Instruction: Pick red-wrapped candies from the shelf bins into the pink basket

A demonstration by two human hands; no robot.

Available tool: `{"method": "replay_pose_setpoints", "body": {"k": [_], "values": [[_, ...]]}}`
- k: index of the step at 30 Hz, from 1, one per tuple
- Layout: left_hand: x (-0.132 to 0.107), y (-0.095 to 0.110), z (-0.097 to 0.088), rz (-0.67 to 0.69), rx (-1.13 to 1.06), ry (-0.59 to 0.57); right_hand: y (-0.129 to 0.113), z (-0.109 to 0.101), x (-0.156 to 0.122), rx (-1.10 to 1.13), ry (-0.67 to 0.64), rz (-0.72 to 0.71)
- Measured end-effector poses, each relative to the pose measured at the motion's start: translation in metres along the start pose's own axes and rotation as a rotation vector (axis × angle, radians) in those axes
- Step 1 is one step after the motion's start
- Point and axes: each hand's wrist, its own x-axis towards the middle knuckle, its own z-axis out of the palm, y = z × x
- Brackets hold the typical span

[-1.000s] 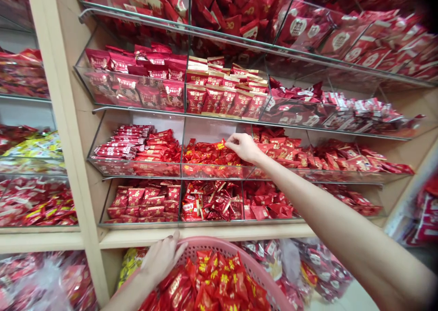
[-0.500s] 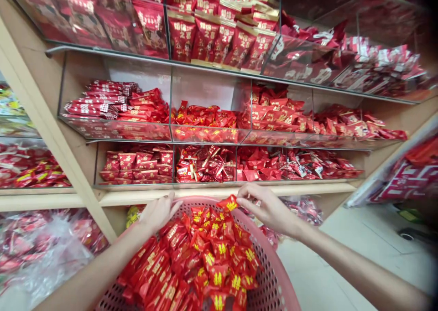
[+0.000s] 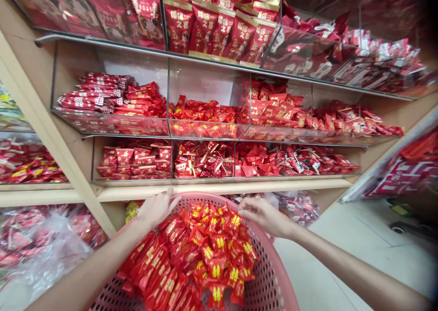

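Basket: a round pink plastic basket, its wall perforated all over, sits low in the frame against a shop shelf, heaped with sweets.
Packets: the red foil packets fill the basket from the near side up to its far rim; they are small, glossy, crimped at the ends and stamped with gold characters.
Left hand: the left hand lies on the far-left rim, fingers stretched out flat and relaxed, clasping nothing.
Right hand: the right hand lies palm down over the far-right rim, fingers loosely curved; whether the tips pinch a packet cannot be told.
Key relation: the heap's top packets lie just left of and below the right fingertips, touching or very nearly so.
Long axis: the upper packets mostly stand on end, long side running from the near rim toward the far one; those on the left lie slanted like stacked bars.
Nearer hand: both hands flank the heap's far edge; the right is closer to its topmost packets.
Shelves: 3 tiers of clear hard-walled bins in a pale wooden frame hold more red wrapped sweets, well above the 2 hands.
Below: soft, crinkled clear bags of sweets sit under the lowest board.
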Motion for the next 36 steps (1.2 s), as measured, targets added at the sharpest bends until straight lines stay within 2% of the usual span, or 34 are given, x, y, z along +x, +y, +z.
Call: {"method": "replay_pose_setpoints", "body": {"k": [7,14,20,27,36], "values": [[0.0,0.0,0.001,-0.005,-0.024,-0.002,0.003,0.004,0.014,-0.009,0.005,-0.067],[-0.001,0.002,-0.002,-0.019,-0.031,-0.005,-0.005,0.007,0.049,-0.208,0.079,-0.197],[-0.001,0.0,-0.001,0.005,0.001,0.022,-0.001,0.015,0.076,-0.314,0.068,-0.263],[0.0,-0.003,0.002,0.011,-0.004,0.024,0.007,0.021,0.08,-0.356,-0.038,-0.336],[-0.001,-0.001,0.0,-0.033,-0.033,-0.022,0.015,0.024,0.083,-0.436,-0.1,-0.38]]}}
